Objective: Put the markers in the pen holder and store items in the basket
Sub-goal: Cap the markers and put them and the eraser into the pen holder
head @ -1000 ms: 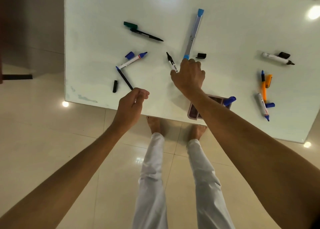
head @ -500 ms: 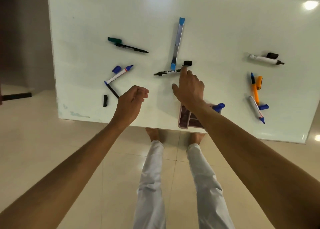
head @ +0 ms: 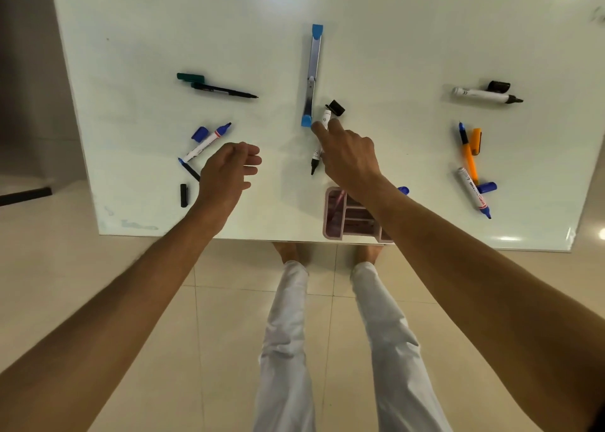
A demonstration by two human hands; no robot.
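Marker (head: pixel 322 130) under right hand (head: pixel 348 156), left hand (head: pixel 227 169) apart.

The right hand (head: pixel 348 156) pinches a white marker with a black tip (head: pixel 319 143), the nib pointing back toward the person. Just past the fingers lies a loose black cap (head: pixel 337 107), touching or nearly touching the marker's far end, and right beside that the blue end of a long silver strip (head: pixel 312 74). Behind the grip, under the forearm, sits the pink pen holder (head: pixel 334 215) at the white table's (head: pixel 131 38) near edge. To the left of the grip the left hand (head: pixel 226 169) hovers, fingers loosely curled, holding nothing; beyond it lies a blue marker (head: pixel 208 142).
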